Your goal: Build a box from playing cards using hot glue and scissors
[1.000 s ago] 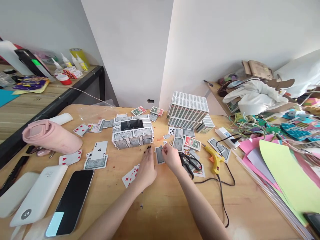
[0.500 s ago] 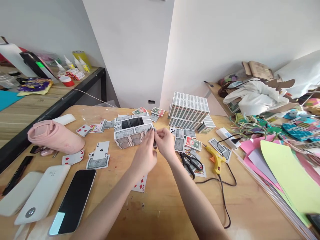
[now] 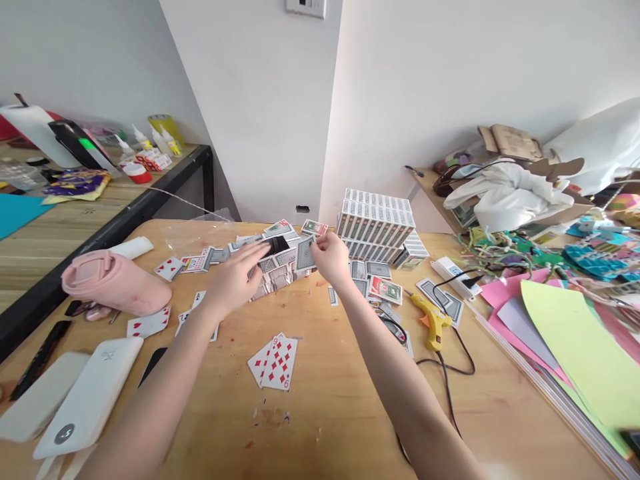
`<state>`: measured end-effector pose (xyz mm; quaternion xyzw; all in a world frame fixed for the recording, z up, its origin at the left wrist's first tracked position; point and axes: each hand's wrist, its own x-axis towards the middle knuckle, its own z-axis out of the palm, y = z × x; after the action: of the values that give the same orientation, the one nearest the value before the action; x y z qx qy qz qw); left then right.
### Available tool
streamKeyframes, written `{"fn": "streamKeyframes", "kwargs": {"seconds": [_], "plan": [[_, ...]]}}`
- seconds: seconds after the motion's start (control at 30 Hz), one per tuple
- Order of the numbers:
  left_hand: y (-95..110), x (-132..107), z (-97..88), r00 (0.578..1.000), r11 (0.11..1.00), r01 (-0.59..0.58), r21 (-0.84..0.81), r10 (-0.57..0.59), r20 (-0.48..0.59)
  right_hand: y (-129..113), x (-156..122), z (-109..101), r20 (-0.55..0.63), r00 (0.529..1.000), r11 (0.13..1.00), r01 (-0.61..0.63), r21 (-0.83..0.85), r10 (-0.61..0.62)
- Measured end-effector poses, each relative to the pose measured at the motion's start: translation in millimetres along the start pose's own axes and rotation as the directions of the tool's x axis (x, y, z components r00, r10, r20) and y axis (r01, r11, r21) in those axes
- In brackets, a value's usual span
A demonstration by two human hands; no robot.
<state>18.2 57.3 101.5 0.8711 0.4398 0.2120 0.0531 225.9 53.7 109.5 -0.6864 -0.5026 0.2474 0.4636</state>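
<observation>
A small open box covered in grey-backed playing cards [image 3: 281, 268] stands mid-table. My left hand [image 3: 235, 280] lies over its left side, fingers stretched across the top edge. My right hand [image 3: 331, 257] pinches a grey-backed playing card [image 3: 305, 254] and presses it against the box's right end. A couple of red diamond cards [image 3: 276, 361] lie face up near the front, between my forearms. More loose cards [image 3: 373, 283] lie scattered around the box.
A stacked block of card packs [image 3: 377, 221] stands behind on the right. A yellow glue gun [image 3: 430, 319] with a black cord and scissors lie right of my arm. Pink pouch [image 3: 114, 283], white power bank [image 3: 88, 395] and phone sit left. Coloured paper sheets [image 3: 575, 333] fill the right side.
Both hands rose from the table and moved back to the box. The right hand carried the grey-backed card up to the box's right end; the left hand spread over the box.
</observation>
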Motion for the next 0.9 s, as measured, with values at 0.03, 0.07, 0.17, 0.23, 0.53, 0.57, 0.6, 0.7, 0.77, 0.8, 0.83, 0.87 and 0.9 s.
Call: {"fn": "streamKeyframes", "kwargs": {"seconds": [0.03,0.07,0.17,0.23,0.53,0.57,0.6,0.7,0.77,0.8,0.83,0.87,0.9], "plan": [[2.1,-5.9,1.8,0.999,0.999,-0.035,0.003,0.035,0.019,5.4,-4.4,-8.5,-0.013,1.0,1.0,-0.02,0.012,0.02],[4.3,-10.8,4.6,0.996,0.997,-0.07,0.017,0.069,0.051,11.1,-10.0,-17.0,-0.018,0.999,0.999,-0.035,0.03,0.035],[8.0,-16.3,13.9,0.988,0.987,-0.125,0.098,0.115,0.108,29.7,-33.1,-39.4,0.042,0.996,0.99,-0.077,0.122,0.072],[7.3,-11.7,17.8,0.989,0.984,-0.111,0.14,0.095,0.117,43.6,-51.3,-51.0,0.102,0.991,0.976,-0.109,0.191,0.09],[-4.0,39.3,12.2,0.95,0.987,0.144,0.078,-0.159,0.27,100.4,-124.7,-65.6,0.185,0.94,0.902,-0.329,0.279,0.286],[-6.6,45.1,8.2,0.937,0.982,0.179,0.054,-0.187,0.296,104.3,-130.6,-64.2,0.193,0.934,0.891,-0.348,0.29,0.302],[-9.2,50.4,3.4,0.928,0.978,0.209,0.027,-0.207,0.311,107.6,-135.7,-62.6,0.199,0.928,0.882,-0.363,0.302,0.314],[-12.8,60.0,-13.3,0.941,0.969,0.232,-0.083,-0.202,0.27,114.0,-146.6,-57.0,0.213,0.922,0.866,-0.379,0.327,0.323],[-8.5,57.7,-23.0,0.971,0.971,0.208,-0.115,-0.191,0.141,116.0,-150.5,-53.1,0.212,0.924,0.871,-0.374,0.318,0.319],[-3.9,53.0,-26.4,0.979,0.974,0.202,-0.102,-0.197,0.059,116.5,-151.7,-51.3,0.205,0.927,0.882,-0.366,0.297,0.315],[2.0,45.7,-28.6,0.979,0.976,0.202,-0.079,-0.204,-0.018,116.8,-152.6,-49.5,0.193,0.932,0.898,-0.351,0.265,0.308],[9.0,35.9,-29.4,0.974,0.977,0.206,-0.052,-0.21,-0.084,116.9,-153.2,-47.9,0.177,0.938,0.917,-0.332,0.222,0.297],[16.7,23.5,-28.4,0.97,0.977,0.212,-0.024,-0.213,-0.117,116.8,-153.7,-46.3,0.159,0.946,0.937,-0.307,0.167,0.282]]}}
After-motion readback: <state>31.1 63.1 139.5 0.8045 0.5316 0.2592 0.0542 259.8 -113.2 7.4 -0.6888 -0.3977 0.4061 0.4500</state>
